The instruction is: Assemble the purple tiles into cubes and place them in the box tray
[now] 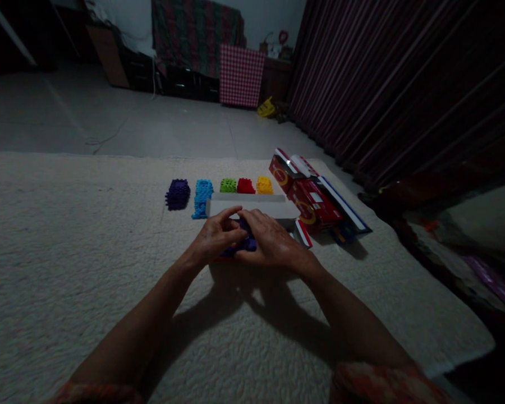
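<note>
My left hand (216,236) and my right hand (269,238) meet at an open cardboard box (252,205) with a pale inside. Between them are dark purple interlocking toy pieces (247,243). The left fingers are curled in against these pieces, and the right hand is bent over them from the other side. Parts of the pieces and the box front are covered by my hands. Behind the box stand a light blue stack (203,196), a green stack (228,185), a red stack (246,186) and a yellow stack (264,185) of similar pieces.
Another dark purple stack (178,194) sits at the left on the quilted mat (88,269). Red boxes (313,203) with white edges lie to the right. A curtain (353,84) hangs beyond the mat's right side, and a checked cloth (241,76) hangs at the back.
</note>
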`<state>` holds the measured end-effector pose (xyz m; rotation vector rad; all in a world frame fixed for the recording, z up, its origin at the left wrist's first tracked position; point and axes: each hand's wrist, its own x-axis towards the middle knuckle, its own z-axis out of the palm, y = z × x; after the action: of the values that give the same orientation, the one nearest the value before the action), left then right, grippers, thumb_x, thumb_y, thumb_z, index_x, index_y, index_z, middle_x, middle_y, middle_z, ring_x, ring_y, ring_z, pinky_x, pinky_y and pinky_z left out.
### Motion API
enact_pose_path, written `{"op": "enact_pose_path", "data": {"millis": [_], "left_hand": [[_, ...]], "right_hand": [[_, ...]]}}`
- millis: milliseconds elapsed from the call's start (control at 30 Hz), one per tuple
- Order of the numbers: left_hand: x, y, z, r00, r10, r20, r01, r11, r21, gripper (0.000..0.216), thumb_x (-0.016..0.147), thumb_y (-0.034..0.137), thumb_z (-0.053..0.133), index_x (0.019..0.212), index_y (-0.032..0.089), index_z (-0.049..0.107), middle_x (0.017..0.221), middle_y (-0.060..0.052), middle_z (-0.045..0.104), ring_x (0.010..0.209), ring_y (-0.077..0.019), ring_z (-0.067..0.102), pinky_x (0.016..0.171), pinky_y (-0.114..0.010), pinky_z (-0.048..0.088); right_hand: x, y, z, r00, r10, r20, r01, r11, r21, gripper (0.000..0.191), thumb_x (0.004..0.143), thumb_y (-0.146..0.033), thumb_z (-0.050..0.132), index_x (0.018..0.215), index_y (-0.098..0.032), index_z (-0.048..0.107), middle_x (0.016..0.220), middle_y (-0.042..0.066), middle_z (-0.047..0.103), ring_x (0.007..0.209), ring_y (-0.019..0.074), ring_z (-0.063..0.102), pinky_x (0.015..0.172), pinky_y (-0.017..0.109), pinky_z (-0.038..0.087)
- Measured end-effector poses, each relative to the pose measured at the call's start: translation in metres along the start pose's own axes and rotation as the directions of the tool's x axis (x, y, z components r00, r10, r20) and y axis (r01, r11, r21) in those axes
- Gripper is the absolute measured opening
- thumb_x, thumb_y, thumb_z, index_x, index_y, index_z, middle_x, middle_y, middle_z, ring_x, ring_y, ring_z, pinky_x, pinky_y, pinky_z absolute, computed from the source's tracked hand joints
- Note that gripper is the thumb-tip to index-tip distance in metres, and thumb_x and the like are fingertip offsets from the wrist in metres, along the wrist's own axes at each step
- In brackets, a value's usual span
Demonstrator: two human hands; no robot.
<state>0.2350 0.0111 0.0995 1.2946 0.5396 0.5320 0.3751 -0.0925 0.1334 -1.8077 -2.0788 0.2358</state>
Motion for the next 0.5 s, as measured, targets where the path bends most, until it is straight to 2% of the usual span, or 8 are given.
{"op": "enact_pose_path", "data": {"millis": [100, 233, 300, 400, 500], "left_hand": [[0.001, -0.006, 0.003, 0.999, 0.013, 0.034, -0.012, 1.000, -0.007, 0.089, 0.065, 0.026, 0.082, 0.146, 0.007, 0.048, 0.066, 0.005, 0.061, 0.053, -0.0084, 0.053, 0.054, -0.023, 0.043], [0.002, -0.010, 0.004, 0.997, 0.016, 0.070, -0.018, 0.999, 0.032, 0.084, 0.068, 0.027, 0.081, 0.144, 0.011, 0.049, 0.070, 0.003, 0.064, 0.060, -0.0114, 0.059, 0.060, -0.025, 0.047], [0.003, -0.008, -0.001, 0.999, 0.043, 0.010, -0.044, 0.996, 0.083, 0.077, 0.068, 0.027, 0.080, 0.139, 0.013, 0.054, 0.080, 0.000, 0.069, 0.071, -0.0148, 0.065, 0.067, -0.028, 0.051], [0.006, 0.001, -0.013, 0.981, 0.105, -0.161, -0.083, 0.987, 0.140, 0.069, 0.067, 0.031, 0.082, 0.131, 0.015, 0.061, 0.091, -0.004, 0.071, 0.079, -0.0184, 0.069, 0.069, -0.029, 0.052], [0.007, 0.010, -0.024, 0.962, 0.116, -0.248, -0.086, 0.988, 0.129, 0.068, 0.068, 0.037, 0.082, 0.130, 0.015, 0.062, 0.095, -0.006, 0.070, 0.075, -0.0187, 0.070, 0.064, -0.028, 0.052]], "right_hand": [[-0.002, 0.001, 0.003, 1.000, 0.001, 0.006, -0.001, 0.997, -0.071, 0.046, 0.082, -0.028, 0.072, 0.121, -0.020, 0.049, 0.112, 0.011, 0.060, 0.107, 0.0286, 0.057, 0.091, 0.046, 0.048], [-0.008, 0.011, -0.001, 0.999, -0.016, 0.034, 0.021, 0.990, -0.137, 0.052, 0.080, -0.035, 0.078, 0.123, -0.019, 0.052, 0.110, 0.013, 0.065, 0.104, 0.0306, 0.060, 0.094, 0.050, 0.047], [-0.014, 0.025, -0.010, 1.000, 0.000, 0.006, 0.001, 0.991, -0.133, 0.059, 0.077, -0.036, 0.082, 0.126, -0.020, 0.054, 0.112, 0.013, 0.067, 0.106, 0.0323, 0.062, 0.096, 0.053, 0.047], [-0.027, 0.056, -0.028, 0.994, 0.080, -0.069, -0.088, 0.989, -0.115, 0.067, 0.072, -0.035, 0.086, 0.130, -0.021, 0.056, 0.123, 0.015, 0.067, 0.115, 0.0353, 0.062, 0.099, 0.056, 0.048], [-0.041, 0.085, -0.039, 0.989, 0.145, -0.012, -0.146, 0.982, -0.118, 0.067, 0.071, -0.034, 0.087, 0.131, -0.020, 0.058, 0.131, 0.017, 0.064, 0.125, 0.0374, 0.058, 0.106, 0.060, 0.045]]}}
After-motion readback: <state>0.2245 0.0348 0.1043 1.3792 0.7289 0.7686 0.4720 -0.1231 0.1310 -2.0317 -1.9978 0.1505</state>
